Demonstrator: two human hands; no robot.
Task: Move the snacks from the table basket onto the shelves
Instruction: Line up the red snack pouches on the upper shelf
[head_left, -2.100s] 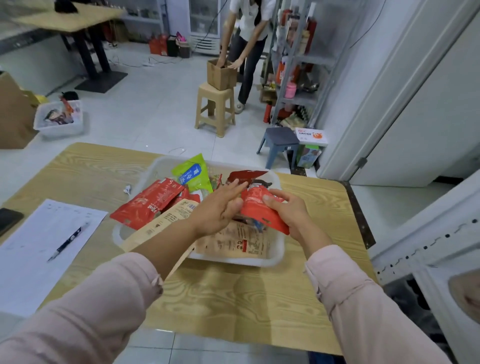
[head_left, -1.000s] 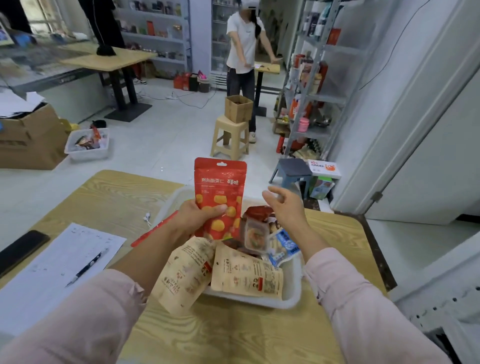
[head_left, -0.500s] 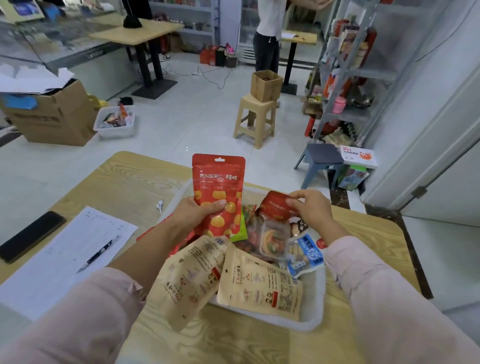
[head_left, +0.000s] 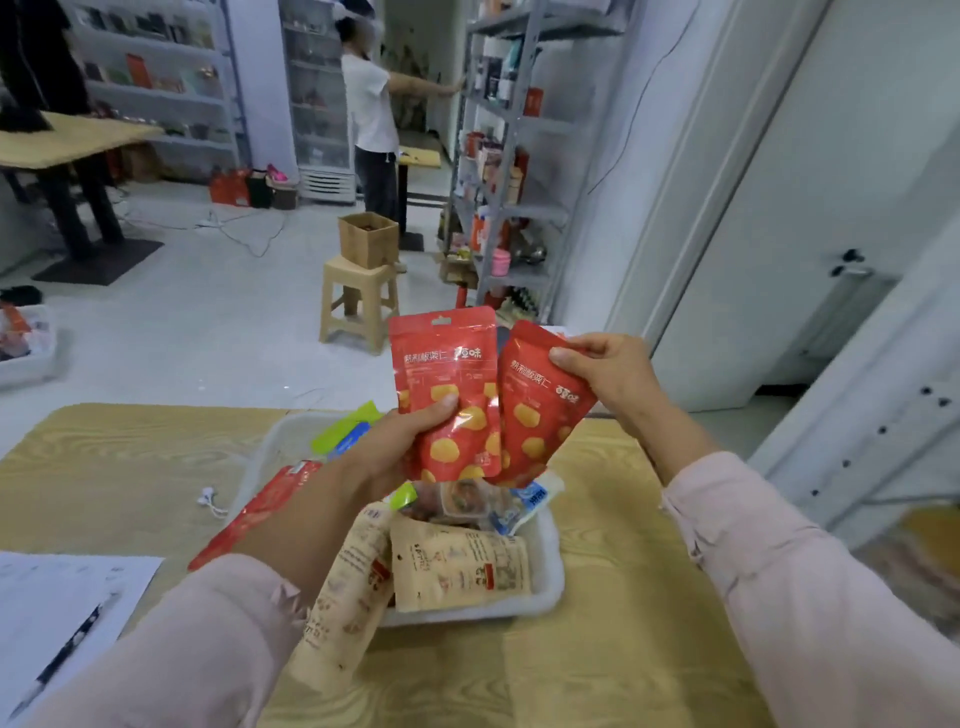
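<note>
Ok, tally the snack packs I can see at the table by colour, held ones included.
Red: 3, one in the left hand, one in the right hand, one long pack at the basket's left.
Tan kraft: 2.
Green and blue: 1.
Clear: 1.
Blue and white: 1.
Total: 8 clearly visible.

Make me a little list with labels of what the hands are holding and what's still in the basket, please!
left hand: holds a red pouch upright
right hand: holds a matching second red pouch, tilted
pouches: side by side above the basket, edges overlapping
basket: white, on the wooden table
still in basket: two tan pouches, a green packet, a long red packet, small mixed packets
shelves: across the room, right of the stool
</note>
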